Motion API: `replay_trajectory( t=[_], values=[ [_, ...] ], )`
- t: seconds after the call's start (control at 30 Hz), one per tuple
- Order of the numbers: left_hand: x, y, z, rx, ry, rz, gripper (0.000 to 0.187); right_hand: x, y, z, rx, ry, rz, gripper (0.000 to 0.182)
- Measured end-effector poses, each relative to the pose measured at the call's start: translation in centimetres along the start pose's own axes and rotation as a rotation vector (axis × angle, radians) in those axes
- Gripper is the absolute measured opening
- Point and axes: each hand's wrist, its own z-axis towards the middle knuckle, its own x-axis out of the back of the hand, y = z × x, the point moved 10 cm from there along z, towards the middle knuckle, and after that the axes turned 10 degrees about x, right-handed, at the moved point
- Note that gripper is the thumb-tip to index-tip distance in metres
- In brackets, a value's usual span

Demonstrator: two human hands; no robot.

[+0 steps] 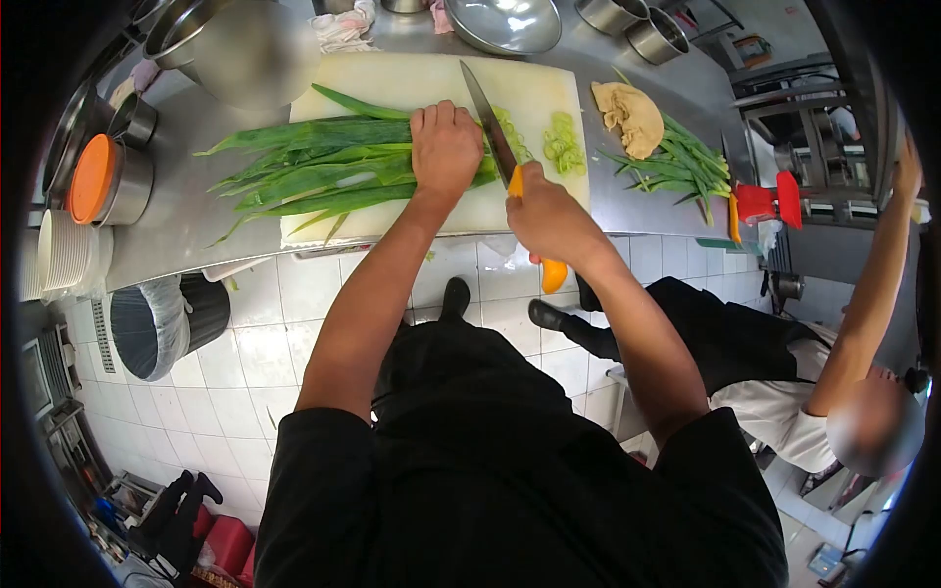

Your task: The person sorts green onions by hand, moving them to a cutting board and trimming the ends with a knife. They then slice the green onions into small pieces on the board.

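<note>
My left hand [447, 149] presses down on a bundle of long green onion stalks [333, 162] lying across a white cutting board [392, 78], its fingers curled over them. My right hand [549, 216] grips the orange handle of a long knife [489, 116]. The blade points toward the board's far edge, close beside my left fingers, at the cut end of the stalks. Sliced green pieces [563, 145] form a small pile at the board's right, with more slices [512, 137] just right of the blade.
A tan crumpled cloth [629, 116] and more greens [681, 162] lie right of the board. Metal bowls [505, 22] and pots stand behind. At left are an orange-lidded container [93, 179], stacked white bowls [67, 250] and a lined bin [167, 318]. Another person [784, 392] is at right.
</note>
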Motion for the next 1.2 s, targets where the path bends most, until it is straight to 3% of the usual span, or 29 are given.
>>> replay_trajectory(
  t=[0.23, 0.5, 0.6, 0.73, 0.83, 1.2],
  values=[
    [0.1, -0.2, 0.2, 0.003, -0.003, -0.019, 0.008, -2.5, 2.3, -4.7, 0.053, 0.074, -0.083, 0.031],
    [0.0, -0.1, 0.0, -0.004, -0.029, -0.003, 0.010, -3.0, 2.4, 5.0, 0.222, 0.274, -0.139, 0.032],
    [0.1, -0.1, 0.2, -0.006, -0.031, -0.008, 0.010, -2.4, 4.7, 7.8, 0.147, 0.181, -0.005, 0.033],
    [0.5, -0.1, 0.2, -0.013, -0.016, -0.031, 0.009, -0.1, 5.2, 7.9, 0.223, 0.168, -0.167, 0.035],
    [0.1, -0.3, 0.1, -0.007, -0.006, -0.035, 0.007, 0.9, 1.6, 4.7, 0.076, 0.014, 0.013, 0.035],
    [-0.2, -0.2, 0.2, -0.017, -0.021, -0.008, 0.010, 0.4, -1.2, 2.0, -0.006, -0.018, 0.009, 0.037]
  ],
)
